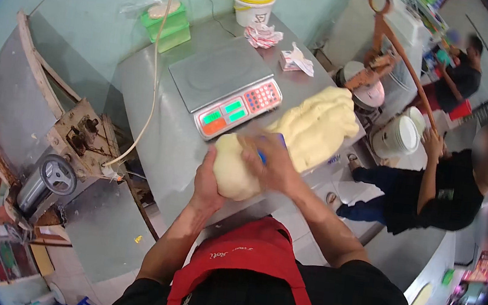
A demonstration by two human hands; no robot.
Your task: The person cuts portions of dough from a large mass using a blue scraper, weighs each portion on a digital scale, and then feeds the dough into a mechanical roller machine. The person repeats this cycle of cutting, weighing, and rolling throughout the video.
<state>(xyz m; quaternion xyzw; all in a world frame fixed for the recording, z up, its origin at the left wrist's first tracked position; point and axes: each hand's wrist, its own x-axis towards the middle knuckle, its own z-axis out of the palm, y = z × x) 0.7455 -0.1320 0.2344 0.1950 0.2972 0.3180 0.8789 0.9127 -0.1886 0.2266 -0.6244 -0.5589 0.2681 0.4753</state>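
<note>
A smooth, pale yellow lump of dough (232, 172) is at the near edge of the steel table, just in front of the scale. My left hand (210, 182) cups its left side, thumb up along the dough and the other fingers partly hidden beneath. Over its right side is my right hand (273, 162), blurred by motion, with a flat blue scraper (262, 156) partly showing among its fingers. A larger, folded mass of dough (317, 128) lies to the right, close to my right hand. Behind the lump stands a digital scale (220, 73) with its platform bare and green displays lit.
The steel table (150, 123) also bears a green container (170, 31), crumpled wrappers (262, 35) and stacked white buckets (253, 10). A hose (155, 68) hangs at left, near a machine with a handwheel (57, 174). A co-worker (434, 188) at right grips a long lever (412, 69).
</note>
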